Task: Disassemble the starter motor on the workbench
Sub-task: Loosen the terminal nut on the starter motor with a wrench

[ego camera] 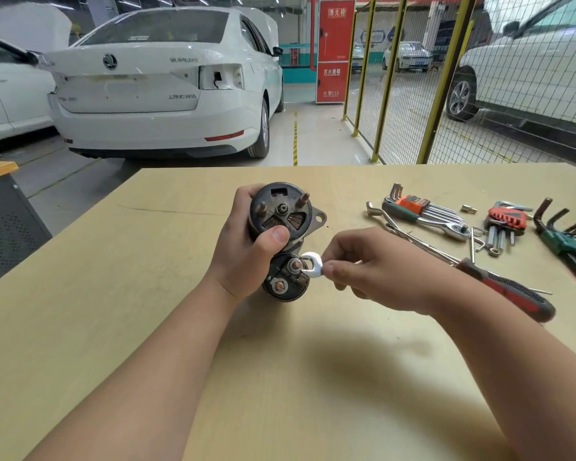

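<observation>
Pale wood-grain tabletop (147,327), two bare forearms reaching in across it from the near edge

Left hand (243,247): fingers wrapped round the far side of the starter motor (281,207), thumb pressed on its end cap. The motor is at mid-tabletop with its dark, worn end cap facing the camera. Whether it rests on the surface cannot be told.

Solenoid (285,281): dark cylinder on the near side of the motor, with two copper-coloured terminal studs showing.

Right hand (373,264): fingertips and thumb pinching a small bright open-end wrench (313,264), the other fingers curled. The wrench head is set against the upper solenoid terminal.

Screwdriver (509,291): red and black handle, lying just right of the right wrist.

Tools in the far right area of the tabletop:
- ratchet (423,221) with a green grip
- hex keys in an orange holder (413,202)
- hex keys in a red holder (507,217)
- dark hex keys in a green holder (562,241)
- a small brass-coloured bit (469,209)

No lettering can be read on any of them.

Grey cabinet (4,221) with an orange top, left of the tabletop.

White saloon car (160,94), seen from behind: round emblem on the boot lid, lettering "SUPERB", one tail lamp missing. The Chinese badge lower on the lid is too blurred to read.

Red fire cabinet (335,51), marked 消火栓 at the top, 灭火器箱 in the middle and 火警119 at the bottom.

Yellow-posted mesh fence (413,94) with a white car (529,68) behind it
</observation>
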Demonstrator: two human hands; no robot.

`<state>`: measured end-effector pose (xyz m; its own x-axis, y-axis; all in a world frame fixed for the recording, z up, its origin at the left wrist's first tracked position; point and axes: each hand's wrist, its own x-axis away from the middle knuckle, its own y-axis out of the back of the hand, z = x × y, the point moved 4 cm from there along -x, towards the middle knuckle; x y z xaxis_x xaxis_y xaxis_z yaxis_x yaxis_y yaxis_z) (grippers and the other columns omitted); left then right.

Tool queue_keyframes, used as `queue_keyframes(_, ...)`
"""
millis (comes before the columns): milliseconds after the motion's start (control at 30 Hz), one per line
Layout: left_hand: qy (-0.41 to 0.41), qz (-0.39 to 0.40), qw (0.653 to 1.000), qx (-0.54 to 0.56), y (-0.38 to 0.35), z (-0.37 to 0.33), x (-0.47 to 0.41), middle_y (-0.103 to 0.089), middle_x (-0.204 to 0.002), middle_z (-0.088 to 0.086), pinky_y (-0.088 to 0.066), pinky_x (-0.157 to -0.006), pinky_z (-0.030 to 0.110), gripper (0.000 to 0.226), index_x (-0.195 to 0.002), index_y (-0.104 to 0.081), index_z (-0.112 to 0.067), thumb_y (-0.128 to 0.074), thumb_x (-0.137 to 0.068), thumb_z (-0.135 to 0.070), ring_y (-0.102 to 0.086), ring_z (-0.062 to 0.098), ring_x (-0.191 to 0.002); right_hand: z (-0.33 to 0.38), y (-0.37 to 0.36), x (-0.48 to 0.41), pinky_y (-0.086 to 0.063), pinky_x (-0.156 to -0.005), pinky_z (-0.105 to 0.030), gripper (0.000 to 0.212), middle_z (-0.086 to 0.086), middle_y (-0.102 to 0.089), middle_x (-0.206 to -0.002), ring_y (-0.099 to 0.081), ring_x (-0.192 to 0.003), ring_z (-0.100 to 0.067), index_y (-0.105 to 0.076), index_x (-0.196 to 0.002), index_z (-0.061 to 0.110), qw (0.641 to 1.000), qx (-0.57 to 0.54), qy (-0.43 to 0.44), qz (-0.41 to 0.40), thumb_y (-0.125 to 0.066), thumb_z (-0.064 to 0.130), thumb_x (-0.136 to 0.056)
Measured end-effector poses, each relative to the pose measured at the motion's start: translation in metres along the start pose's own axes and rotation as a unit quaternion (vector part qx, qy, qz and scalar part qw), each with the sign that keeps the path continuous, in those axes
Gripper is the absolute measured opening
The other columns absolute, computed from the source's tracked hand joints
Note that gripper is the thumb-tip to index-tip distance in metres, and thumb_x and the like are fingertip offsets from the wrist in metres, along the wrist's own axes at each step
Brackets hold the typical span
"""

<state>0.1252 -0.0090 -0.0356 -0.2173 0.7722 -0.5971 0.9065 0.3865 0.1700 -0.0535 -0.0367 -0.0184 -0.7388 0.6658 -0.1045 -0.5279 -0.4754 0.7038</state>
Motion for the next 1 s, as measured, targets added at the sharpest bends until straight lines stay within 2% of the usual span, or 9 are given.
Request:
queue_keyframes(67,0.000,-0.003,1.000,-0.002,0.001,0.000,0.000,-0.062,-0.089,-0.026,-0.044,-0.076,0.025,0.045,-0.104,-0.048,-0.031,-0.055,-0.062,-0.045,-0.058,0.002,-0.085,-0.003,-0.001,-0.002,-0.037,-0.045,-0.015,0.015,0.009,-0.065,-0.063,-0.049,-0.047,-0.001,-0.063,-0.075,0.021,0.999,0.003,-0.011,-0.035,-0.059,0.027,-0.089)
queue_keyframes(200,0.006,-0.004,1.000,0.002,0.002,0.001,0.000,-0.062,-0.088,-0.028,-0.044,-0.079,0.029,0.045,-0.104,-0.048,-0.030,-0.055,-0.061,-0.045,-0.058,0.005,-0.086,-0.013,0.030,-0.002,-0.037,-0.047,-0.024,0.020,0.007,-0.059,-0.058,-0.049,-0.049,-0.013,-0.057,-0.073,0.020,0.945,-0.148,-0.055,-0.288,-0.054,0.023,-0.093)
queue_keyframes(300,0.005,-0.006,1.000,0.002,0.002,0.001,-0.001,-0.062,-0.087,-0.028,-0.043,-0.078,0.029,0.045,-0.103,-0.048,-0.029,-0.054,-0.061,-0.044,-0.057,0.002,-0.085,-0.004,0.019,0.002,-0.034,-0.043,-0.012,0.016,0.011,-0.063,-0.057,-0.047,-0.044,0.000,-0.060,-0.072,0.021,0.991,-0.030,0.006,-0.134,-0.059,0.023,-0.089)
queue_keyframes(400,0.003,-0.006,1.000,-0.004,0.001,0.001,0.000,-0.061,-0.087,-0.029,-0.043,-0.076,0.028,0.044,-0.103,-0.047,-0.029,-0.054,-0.062,-0.044,-0.057,0.002,-0.083,0.001,-0.001,0.005,-0.037,-0.046,-0.012,0.014,0.012,-0.065,-0.065,-0.049,-0.049,0.001,-0.062,-0.074,0.020,0.999,0.011,0.018,-0.028,-0.061,0.025,-0.087)
queue_keyframes(600,-0.001,-0.012,1.000,-0.005,0.002,0.001,0.000,-0.062,-0.088,-0.028,-0.044,-0.077,0.027,0.045,-0.104,-0.048,-0.029,-0.054,-0.062,-0.045,-0.058,0.002,-0.085,0.005,-0.001,0.002,-0.037,-0.042,-0.012,0.015,0.013,-0.066,-0.064,-0.049,-0.046,0.001,-0.064,-0.074,0.022,0.999,0.024,0.004,-0.027,-0.063,0.028,-0.087)
queue_keyframes(667,0.002,-0.014,1.000,-0.002,0.002,0.001,0.001,-0.062,-0.088,-0.028,-0.044,-0.077,0.026,0.044,-0.103,-0.048,-0.029,-0.054,-0.062,-0.044,-0.058,0.001,-0.085,0.001,0.003,0.002,-0.035,-0.040,-0.015,0.020,0.013,-0.063,-0.056,-0.045,-0.041,-0.001,-0.061,-0.070,0.020,0.991,-0.016,-0.014,-0.130,-0.062,0.029,-0.087)
queue_keyframes(767,0.014,-0.015,1.000,0.003,0.004,0.002,0.002,-0.062,-0.087,-0.028,-0.044,-0.078,0.028,0.043,-0.101,-0.048,-0.031,-0.054,-0.061,-0.044,-0.057,0.001,-0.084,-0.006,0.030,0.003,-0.033,-0.043,-0.023,0.024,0.007,-0.061,-0.054,-0.045,-0.043,-0.009,-0.056,-0.070,0.020,0.939,-0.145,-0.044,-0.310,-0.060,0.033,-0.090)
queue_keyframes(900,0.012,-0.019,1.000,-0.007,0.004,0.001,0.002,-0.061,-0.086,-0.029,-0.043,-0.077,0.029,0.043,-0.101,-0.048,-0.031,-0.053,-0.060,-0.045,-0.057,0.000,-0.083,-0.004,0.015,0.006,-0.037,-0.050,-0.025,0.018,0.005,-0.066,-0.063,-0.048,-0.048,-0.007,-0.058,-0.073,0.021,0.982,-0.029,-0.031,-0.183,-0.058,0.031,-0.089)
queue_keyframes(1000,0.009,-0.018,1.000,-0.012,0.002,0.001,0.002,-0.061,-0.087,-0.029,-0.043,-0.077,0.029,0.044,-0.102,-0.048,-0.031,-0.053,-0.061,-0.045,-0.057,0.001,-0.083,0.001,-0.005,0.007,-0.038,-0.046,-0.015,0.016,0.010,-0.067,-0.065,-0.049,-0.047,0.001,-0.058,-0.073,0.024,0.997,0.009,-0.013,-0.073,-0.059,0.029,-0.088)
